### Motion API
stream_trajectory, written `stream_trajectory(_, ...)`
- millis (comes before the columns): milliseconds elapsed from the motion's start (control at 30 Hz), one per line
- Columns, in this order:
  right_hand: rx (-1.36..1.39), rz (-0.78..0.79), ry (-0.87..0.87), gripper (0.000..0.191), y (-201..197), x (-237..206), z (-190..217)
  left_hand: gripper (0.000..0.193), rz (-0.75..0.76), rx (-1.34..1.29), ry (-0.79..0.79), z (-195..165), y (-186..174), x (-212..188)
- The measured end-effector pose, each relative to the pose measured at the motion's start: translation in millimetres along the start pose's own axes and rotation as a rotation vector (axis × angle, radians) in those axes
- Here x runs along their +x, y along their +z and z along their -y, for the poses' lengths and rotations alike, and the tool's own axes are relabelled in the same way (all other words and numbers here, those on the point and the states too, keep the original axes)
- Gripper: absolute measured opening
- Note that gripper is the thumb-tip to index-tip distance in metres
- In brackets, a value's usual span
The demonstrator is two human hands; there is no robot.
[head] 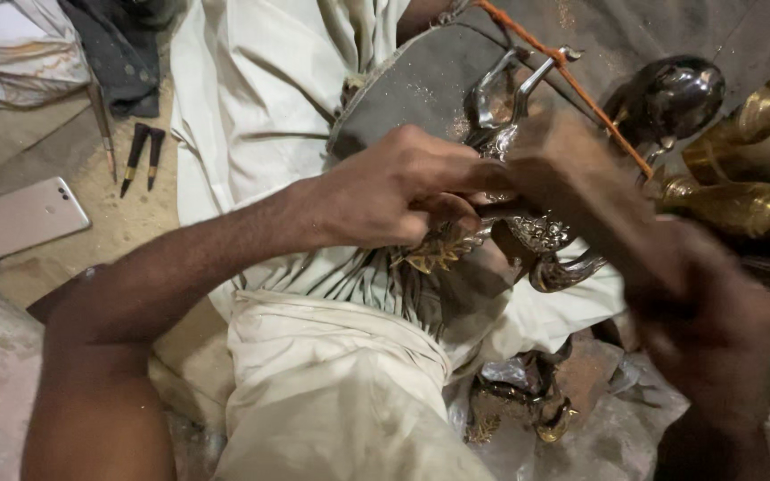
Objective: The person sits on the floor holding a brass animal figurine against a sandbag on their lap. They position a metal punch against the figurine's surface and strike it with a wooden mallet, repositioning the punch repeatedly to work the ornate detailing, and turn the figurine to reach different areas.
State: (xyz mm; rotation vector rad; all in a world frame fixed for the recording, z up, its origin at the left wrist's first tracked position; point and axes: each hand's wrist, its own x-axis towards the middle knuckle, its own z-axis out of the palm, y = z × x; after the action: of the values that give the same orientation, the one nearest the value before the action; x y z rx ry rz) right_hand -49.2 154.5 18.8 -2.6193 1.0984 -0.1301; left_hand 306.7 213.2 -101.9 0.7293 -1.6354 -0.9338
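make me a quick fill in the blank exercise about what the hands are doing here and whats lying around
1. The left hand grips an ornate ____ piece held over the lap.
2. The right hand is too ____ to show what it holds.
3. On the floor at the left lies a pale, flat ____, beside two small dark tools.
4. An ____ cord runs across the work.

Missing words: metal; blurred; phone; orange
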Motion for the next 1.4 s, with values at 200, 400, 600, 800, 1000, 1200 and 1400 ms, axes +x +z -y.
stream_trajectory(200,0.547,-0.177,0.325,0.031,-6.3,10.6,0.4,0.055,-0.186,-0.066,-0.051,-4.4,2.9,-4.2)
stream_trajectory(400,0.203,-0.050,-0.039,0.072,-14.8,60.3,22.4,0.047,-0.072,0.030,-0.056,-5.9,4.6,-0.3)
stream_trajectory(600,0.469,-0.134,0.495,0.046,-31.6,67.9,80.2,0.052,-0.098,0.061,-0.073,-6.7,13.5,-4.1)
stream_trajectory(800,0.516,-0.009,0.156,0.043,-28.0,90.3,45.4,0.057,-0.073,0.038,-0.096,-4.0,13.6,-4.9)
stream_trajectory(1000,0.343,0.093,0.058,0.039,-21.6,83.9,20.6,0.049,-0.076,0.079,-0.100,-10.9,10.1,-2.7)
stream_trajectory(1200,0.458,0.061,0.074,0.036,-16.6,81.7,6.2,0.042,-0.078,0.047,-0.102,-12.2,10.3,0.5)
stream_trajectory(1400,0.370,-0.134,0.071,0.051,-18.5,74.5,18.4,0.048,-0.087,0.052,-0.068,-12.9,6.6,-2.8)
